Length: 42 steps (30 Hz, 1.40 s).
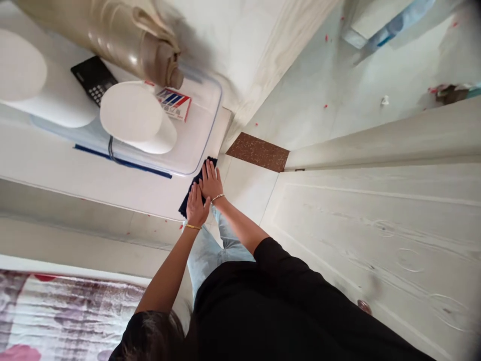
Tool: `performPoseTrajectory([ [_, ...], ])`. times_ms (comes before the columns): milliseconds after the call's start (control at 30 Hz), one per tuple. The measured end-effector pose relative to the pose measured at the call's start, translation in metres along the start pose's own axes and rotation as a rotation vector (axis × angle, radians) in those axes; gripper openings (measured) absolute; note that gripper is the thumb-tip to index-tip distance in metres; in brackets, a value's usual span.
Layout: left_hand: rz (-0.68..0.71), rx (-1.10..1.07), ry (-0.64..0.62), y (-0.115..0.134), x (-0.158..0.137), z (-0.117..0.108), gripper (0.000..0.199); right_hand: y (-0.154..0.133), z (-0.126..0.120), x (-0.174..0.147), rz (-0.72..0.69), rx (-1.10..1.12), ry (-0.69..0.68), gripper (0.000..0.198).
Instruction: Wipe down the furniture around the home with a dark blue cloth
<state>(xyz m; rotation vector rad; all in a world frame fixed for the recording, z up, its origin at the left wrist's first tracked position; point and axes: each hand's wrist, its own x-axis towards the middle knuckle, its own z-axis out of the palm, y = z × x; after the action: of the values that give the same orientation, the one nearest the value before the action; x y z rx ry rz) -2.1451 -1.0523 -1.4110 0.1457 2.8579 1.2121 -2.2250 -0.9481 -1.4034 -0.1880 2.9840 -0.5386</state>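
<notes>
A dark, folded cloth [184, 208] with ribbed edges lies along the end of a white tabletop [146, 198]. My left hand [197, 205] rests flat on its nearer half, fingers stretched out. Beside it and a little farther off, my right hand [211, 181] lies flat on the cloth too, fingers extended. Neither hand is wrapped round anything. Just beyond the fingertips is the rounded corner of a see-through plastic container [197, 150]. The cloth under my palms is hidden.
White rolls [131, 113], a black calculator [93, 77], a small printed box [176, 104] and a large brownish bottle [150, 55] sit at the container. A white door [376, 215] stands right, past a brown threshold [259, 151]. A patterned bedspread [71, 316] is lower left.
</notes>
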Motion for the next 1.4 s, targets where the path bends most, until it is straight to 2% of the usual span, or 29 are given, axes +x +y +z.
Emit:
performPoseTrajectory([
  [133,0.060,-0.019,-0.001,0.018,0.044,0.016,0.083,0.026,-0.018,0.044,0.001,0.025,0.073,0.062],
  [367,0.103,-0.136,0.071,0.042,0.152,0.054,0.077,0.080,-0.059,0.141,-0.017,0.070,0.132,0.059],
  [467,0.088,-0.110,0.062,0.062,0.193,0.060,0.070,0.100,-0.075,0.179,-0.065,0.111,0.128,0.059],
  [567,0.098,-0.062,0.047,0.077,0.211,0.058,0.061,0.107,-0.081,0.196,-0.063,0.146,0.122,0.060],
  [633,0.112,-0.052,0.029,0.079,0.203,0.052,0.061,0.104,-0.078,0.188,-0.025,0.177,0.121,0.062],
  [700,0.104,-0.064,-0.019,0.075,0.176,0.043,0.062,0.094,-0.070,0.162,-0.016,0.206,0.112,0.063],
  [800,0.008,-0.132,-0.118,0.060,0.111,0.021,0.067,0.069,-0.050,0.102,-0.065,0.213,0.104,0.061],
  [900,-0.161,-0.337,-0.160,0.040,0.044,-0.010,0.062,0.043,-0.028,0.043,-0.130,0.212,0.075,0.064],
  [933,-0.287,-0.437,-0.110,0.034,0.027,-0.023,0.053,0.036,-0.023,0.029,-0.146,0.213,0.061,0.066],
  [1000,-0.577,-0.633,0.133,0.023,0.008,-0.051,0.038,0.027,-0.016,0.010,-0.157,0.211,0.037,0.067],
  [1067,-0.748,-0.760,0.378,0.017,0.011,-0.081,0.031,0.025,-0.013,0.005,-0.166,0.196,0.027,0.068],
  [1133,-0.771,-0.827,0.498,0.013,0.031,-0.111,0.028,0.026,-0.014,0.009,-0.181,0.171,0.033,0.067],
  [1267,-0.785,-0.976,0.566,0.010,0.088,-0.156,0.027,0.031,-0.017,0.022,-0.177,0.113,0.040,0.065],
  [1400,-0.793,-1.120,0.584,0.006,0.117,-0.174,0.021,0.031,-0.015,0.024,-0.160,0.051,0.042,0.062],
])
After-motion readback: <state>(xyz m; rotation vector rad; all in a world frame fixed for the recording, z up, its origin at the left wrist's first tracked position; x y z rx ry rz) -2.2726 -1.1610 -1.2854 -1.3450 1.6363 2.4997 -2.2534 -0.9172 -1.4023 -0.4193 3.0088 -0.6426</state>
